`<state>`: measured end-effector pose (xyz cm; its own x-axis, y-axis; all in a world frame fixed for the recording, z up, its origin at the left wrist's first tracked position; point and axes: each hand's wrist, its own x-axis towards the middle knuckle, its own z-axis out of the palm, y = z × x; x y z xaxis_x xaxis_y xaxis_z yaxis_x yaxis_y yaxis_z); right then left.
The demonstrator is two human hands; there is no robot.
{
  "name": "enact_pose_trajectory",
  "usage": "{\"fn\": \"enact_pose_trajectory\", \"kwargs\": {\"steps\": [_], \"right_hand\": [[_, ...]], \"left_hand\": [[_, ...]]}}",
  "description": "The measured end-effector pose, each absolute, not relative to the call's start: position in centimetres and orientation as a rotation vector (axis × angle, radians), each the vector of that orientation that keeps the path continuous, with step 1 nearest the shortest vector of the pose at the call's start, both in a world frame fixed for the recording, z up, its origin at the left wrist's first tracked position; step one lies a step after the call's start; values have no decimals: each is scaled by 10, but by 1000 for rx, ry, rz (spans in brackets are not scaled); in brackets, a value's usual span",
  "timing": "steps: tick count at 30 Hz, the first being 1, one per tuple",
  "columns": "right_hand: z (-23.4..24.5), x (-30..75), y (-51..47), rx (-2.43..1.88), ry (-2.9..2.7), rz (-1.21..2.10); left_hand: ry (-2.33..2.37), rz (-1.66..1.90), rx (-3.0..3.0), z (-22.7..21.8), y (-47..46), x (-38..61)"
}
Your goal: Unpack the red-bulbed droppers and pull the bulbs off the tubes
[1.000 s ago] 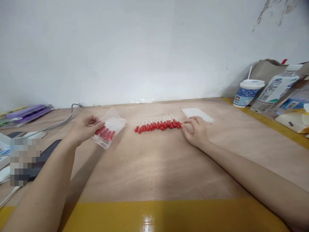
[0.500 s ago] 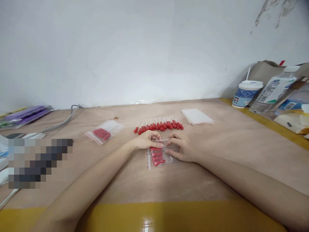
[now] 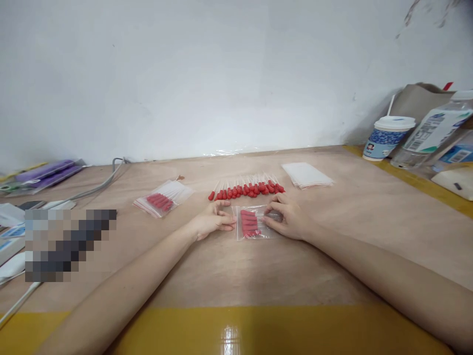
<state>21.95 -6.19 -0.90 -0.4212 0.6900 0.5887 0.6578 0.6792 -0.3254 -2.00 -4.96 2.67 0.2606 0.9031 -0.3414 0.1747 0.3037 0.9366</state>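
Observation:
A small clear zip bag [image 3: 252,224] with several red-bulbed droppers inside lies flat on the table. My left hand [image 3: 211,223] pinches its left edge and my right hand [image 3: 286,220] pinches its right end. Just behind them runs a row of loose droppers [image 3: 247,188] with red bulbs. A filled bag of droppers [image 3: 162,198] lies to the left, apart from both hands. A stack of unfilled clear bags [image 3: 306,175] sits to the right behind my right hand.
A paper cup with lid and straw [image 3: 386,137], a plastic bottle [image 3: 430,133] and boxes stand at the right back. A grey cable [image 3: 99,185], purple packets [image 3: 43,172] and small items lie at the left. Yellow tape [image 3: 236,330] lines the table's front edge.
My left hand let go of the filled bag at the left and came to the middle. Both hands now hold a second bag with droppers, shifted slightly back and right.

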Motion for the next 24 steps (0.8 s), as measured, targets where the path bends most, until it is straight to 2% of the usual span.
{"fn": "enact_pose_trajectory", "kwargs": {"steps": [5,12,19,24], "right_hand": [[-4,213,-65,-1010,-2131,-153],[4,182,-56,-721,-2313,-99],[12,168,-37,-577,-2520,-389],[8,169,-30,-445,-2447,-494]], "left_hand": [[1255,713,1171,28,-49,-14],[1194,697,1199,25,-48,-17],[1146,683,1261,27,-51,-16],[1098,658,1273,26,-51,-18]]}}
